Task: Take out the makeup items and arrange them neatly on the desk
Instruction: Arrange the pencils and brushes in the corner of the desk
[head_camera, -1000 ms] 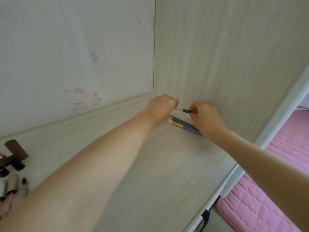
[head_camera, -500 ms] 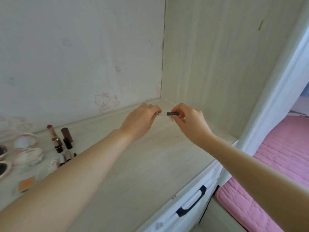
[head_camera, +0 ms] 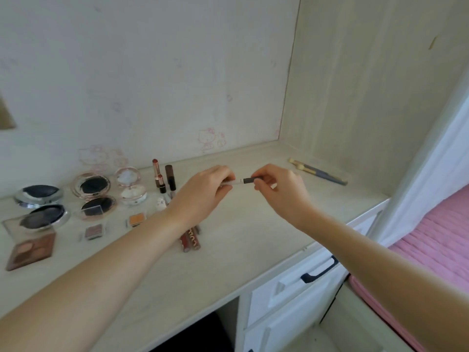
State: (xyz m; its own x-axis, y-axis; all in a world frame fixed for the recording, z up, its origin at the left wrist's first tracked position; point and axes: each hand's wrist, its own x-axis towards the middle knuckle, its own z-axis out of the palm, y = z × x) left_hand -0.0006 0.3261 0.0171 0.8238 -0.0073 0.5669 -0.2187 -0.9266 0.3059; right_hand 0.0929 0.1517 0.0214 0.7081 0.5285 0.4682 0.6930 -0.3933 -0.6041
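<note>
Pale wood counter: my left hand and right hand pinch opposite ends of a slim clear pencil with a dark cap.

Two bare forearms, no sleeves visible up to frame edges. Left hand enters from lower left, right hand from lower right. No rings, watch or bracelets seen. Nails short, unpainted where visible.

We note a pale wood-grain desk and a far wall printed with faint pink cartoon cats. The held pen shows a white barrel and dark grey cap. The brushes at far right are blue-grey with gold ferrules. The bedding at right is pink; the drawer handle is black on white.
</note>
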